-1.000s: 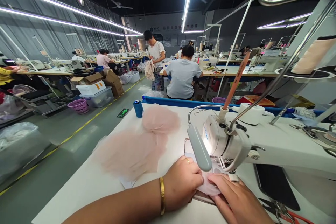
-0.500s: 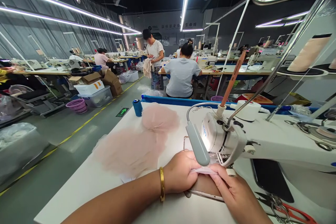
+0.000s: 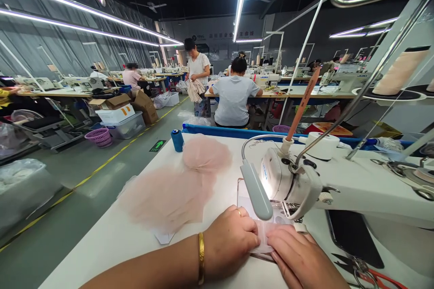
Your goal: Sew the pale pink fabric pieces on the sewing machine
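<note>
A small piece of sheer pale pink fabric (image 3: 263, 239) lies just in front of the sewing machine's (image 3: 275, 171) needle area. My left hand (image 3: 232, 240), a gold bangle at its wrist, has curled fingers closed on the fabric's left side. On the right side, my right hand (image 3: 303, 253) grips the same piece, its fingers laid over the top and the thumb lower down. The grey lamp (image 3: 257, 192) hides part of the needle area. Left of my hands, sheer pink fabric pieces (image 3: 166, 201) are spread in a pile, with another pile (image 3: 205, 153) behind.
A blue thread spool (image 3: 176, 140) stands at the table's far left corner. Right of my right hand lie a black phone (image 3: 356, 237) and red-handled scissors (image 3: 376, 277). A thread cone (image 3: 402, 70) stands at the right. Co-workers sit and stand beyond the table.
My hands have come slightly nearer to me with the fabric, which now lies flatter between them. My right fingers have moved from a pinch to lying over it.
</note>
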Demonstrator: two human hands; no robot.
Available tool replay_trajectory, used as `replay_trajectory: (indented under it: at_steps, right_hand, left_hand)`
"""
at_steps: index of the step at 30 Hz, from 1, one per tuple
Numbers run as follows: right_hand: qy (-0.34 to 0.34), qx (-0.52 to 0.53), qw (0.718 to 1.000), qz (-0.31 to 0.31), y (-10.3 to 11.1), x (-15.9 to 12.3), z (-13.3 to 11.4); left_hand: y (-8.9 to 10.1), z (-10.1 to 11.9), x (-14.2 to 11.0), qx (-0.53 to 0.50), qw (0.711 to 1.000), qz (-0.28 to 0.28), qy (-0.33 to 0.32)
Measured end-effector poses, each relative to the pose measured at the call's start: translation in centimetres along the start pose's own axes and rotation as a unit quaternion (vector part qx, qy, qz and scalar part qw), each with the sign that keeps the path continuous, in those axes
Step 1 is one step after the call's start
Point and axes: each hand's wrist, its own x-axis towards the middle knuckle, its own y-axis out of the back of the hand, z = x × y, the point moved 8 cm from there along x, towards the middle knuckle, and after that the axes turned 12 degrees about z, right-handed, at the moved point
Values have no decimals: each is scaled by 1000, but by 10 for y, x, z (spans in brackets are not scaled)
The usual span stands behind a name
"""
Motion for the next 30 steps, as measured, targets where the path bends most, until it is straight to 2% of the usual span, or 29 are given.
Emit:
replay_trajectory:
  at_steps: [3, 7, 15, 18, 23, 25, 30]
  right_hand:
    - [6, -11, 1000, 21, 5, 6, -1]
    - [16, -5, 999, 36, 10, 9, -2]
    - [-15, 19, 999, 27, 7, 1, 5]
    - [-17, 7, 999, 27, 7, 0, 5]
    - [-34, -4, 999, -14, -2, 1, 8]
    - [-47, -8, 999, -14, -4, 2, 9]
    - [-62, -14, 998, -4, -6, 3, 12]
  left_hand:
    - [-2, -5, 4, 17, 1000, -7, -1]
    - [2, -10, 6, 28, 999, 19, 2]
    - [0, 0, 0, 0, 998, 28, -48]
    - [-1, -3, 2, 2, 999, 29, -39]
    - [0, -11, 6, 9, 999, 37, 3]
    - [1, -16, 7, 2, 998, 45, 31]
    - [1, -20, 9, -2, 998, 49, 49]
